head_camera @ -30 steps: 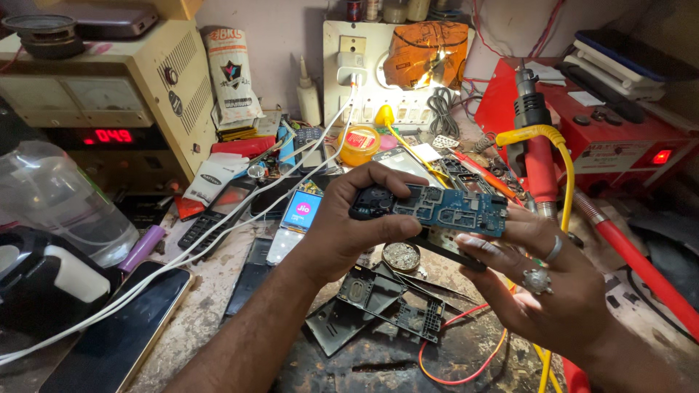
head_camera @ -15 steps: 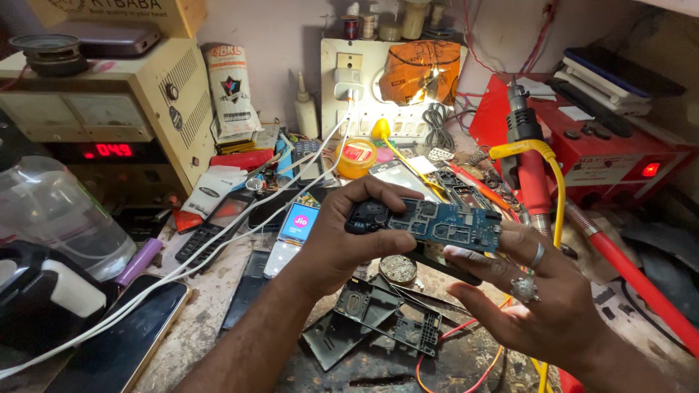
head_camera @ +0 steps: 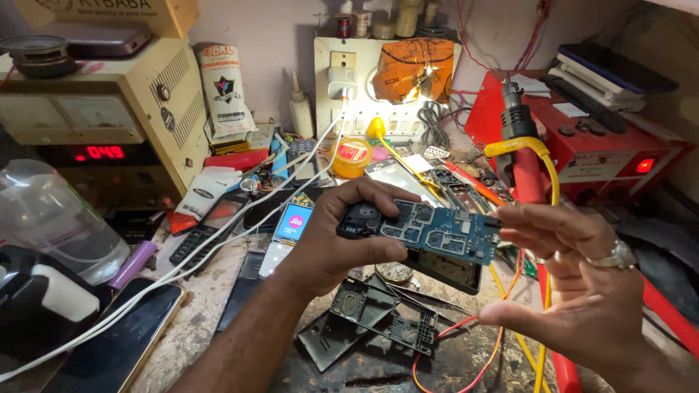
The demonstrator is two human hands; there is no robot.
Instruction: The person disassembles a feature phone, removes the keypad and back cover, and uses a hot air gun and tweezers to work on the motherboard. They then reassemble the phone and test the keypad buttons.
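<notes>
Both arms are bare, with no sleeves and no gloves. The left hand (head_camera: 342, 233) has nothing on its fingers, and the left wrist and forearm have no watch or band. The right hand (head_camera: 582, 291) wears a chunky, shiny silver metal ring (head_camera: 615, 256) with a bumpy top on one finger. The nails that show on both hands are short and plain, with no paint.

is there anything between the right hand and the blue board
Nothing visible. The left hand holds the blue board up above the bench, and the open right hand is at its right edge, fingers right beside it.
</notes>
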